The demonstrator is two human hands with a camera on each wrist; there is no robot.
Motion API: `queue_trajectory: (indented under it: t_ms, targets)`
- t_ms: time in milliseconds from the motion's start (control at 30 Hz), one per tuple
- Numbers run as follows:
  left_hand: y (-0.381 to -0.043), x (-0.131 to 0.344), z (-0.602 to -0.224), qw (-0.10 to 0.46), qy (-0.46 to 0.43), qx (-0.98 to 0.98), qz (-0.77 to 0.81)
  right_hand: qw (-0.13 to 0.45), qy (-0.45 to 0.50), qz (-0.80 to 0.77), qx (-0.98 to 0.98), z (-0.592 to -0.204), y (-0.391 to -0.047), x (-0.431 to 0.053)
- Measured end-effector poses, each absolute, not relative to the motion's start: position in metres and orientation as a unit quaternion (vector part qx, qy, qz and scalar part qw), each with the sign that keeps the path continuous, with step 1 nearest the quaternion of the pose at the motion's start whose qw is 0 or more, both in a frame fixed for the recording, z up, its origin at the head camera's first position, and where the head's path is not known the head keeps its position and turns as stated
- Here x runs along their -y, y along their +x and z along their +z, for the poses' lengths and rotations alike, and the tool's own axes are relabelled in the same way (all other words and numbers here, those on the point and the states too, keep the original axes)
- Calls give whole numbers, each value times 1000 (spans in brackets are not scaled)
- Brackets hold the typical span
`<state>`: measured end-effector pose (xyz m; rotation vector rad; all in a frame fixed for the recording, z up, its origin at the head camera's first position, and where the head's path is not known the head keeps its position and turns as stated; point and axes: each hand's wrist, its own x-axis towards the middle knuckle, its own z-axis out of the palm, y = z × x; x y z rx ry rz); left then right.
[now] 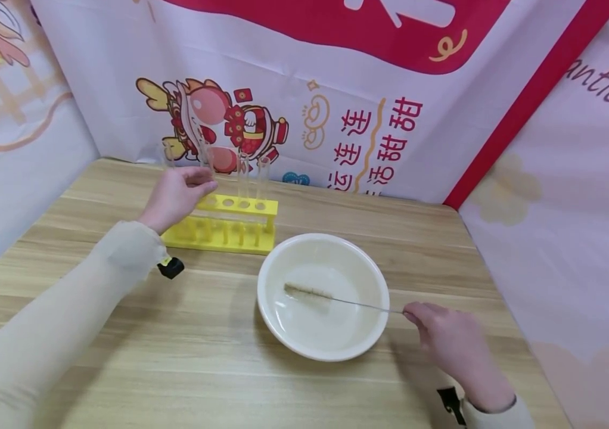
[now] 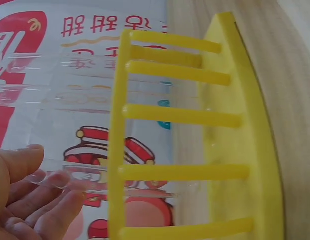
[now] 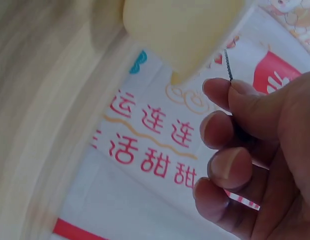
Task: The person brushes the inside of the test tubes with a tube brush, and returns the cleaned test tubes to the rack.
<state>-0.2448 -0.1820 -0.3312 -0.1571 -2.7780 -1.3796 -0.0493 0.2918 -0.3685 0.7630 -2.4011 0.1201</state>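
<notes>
A person's left hand (image 1: 178,193) curls its thumb and fingers around a test tube (image 1: 206,156) standing in the yellow rack (image 1: 267,207) at the far left of the table (image 1: 202,333). The right hand (image 1: 451,339), at near right, pinches the thin wire handle of a brush (image 1: 308,291) between thumb and forefinger, its other fingers loosely bent. The handle crosses the right rim of a white bowl (image 1: 270,310), the bristles inside; whether they touch bottom is unclear.

Rack (image 1: 213,241) smooth plastic; test tubes (image 1: 243,176) glossy; bowl (image 1: 331,336) glossy; brush (image 1: 307,291) bristly, metal stem (image 1: 366,305); tabletop (image 1: 202,345) wood-grained.
</notes>
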Motion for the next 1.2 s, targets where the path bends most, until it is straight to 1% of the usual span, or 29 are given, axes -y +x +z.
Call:
queue_trajectory:
  t_ms: [133,267,333,467,567,633,733,800,900,1067,1200]
  targets:
    - [-240,181,-318,40,-45,883,-465,300,278,48,911,-364,-47,-297]
    - [-233,178,-305,65,-52,869,-487,317,273,50,907,-363,-46,-301]
    - [-229,177,-299,95,-70,868,-482,331,269,55,903,-363,-46,-304]
    - [-216,178,-285,172,-118,865,-457,354,256,74,896,-362,-45,-310]
    - [-204,176,-277,231,-176,853,-433,350,232,106,901,-361,-42,-315]
    - [-196,174,-274,269,-237,842,-404,338,210,141,906,-359,-39,-317]
    - [-183,170,-275,309,-342,829,-317,314,176,199,911,-357,-35,-319]
    - [-172,167,-279,314,-397,826,-248,299,158,235,911,-356,-33,-320]
    - [-157,163,-288,302,-448,826,-160,279,147,279,907,-356,-31,-321]
    - [-138,155,-298,278,-469,836,-66,264,155,324,895,-358,-28,-323]
    - [-130,148,-303,261,-467,844,-33,263,162,333,891,-359,-27,-322]
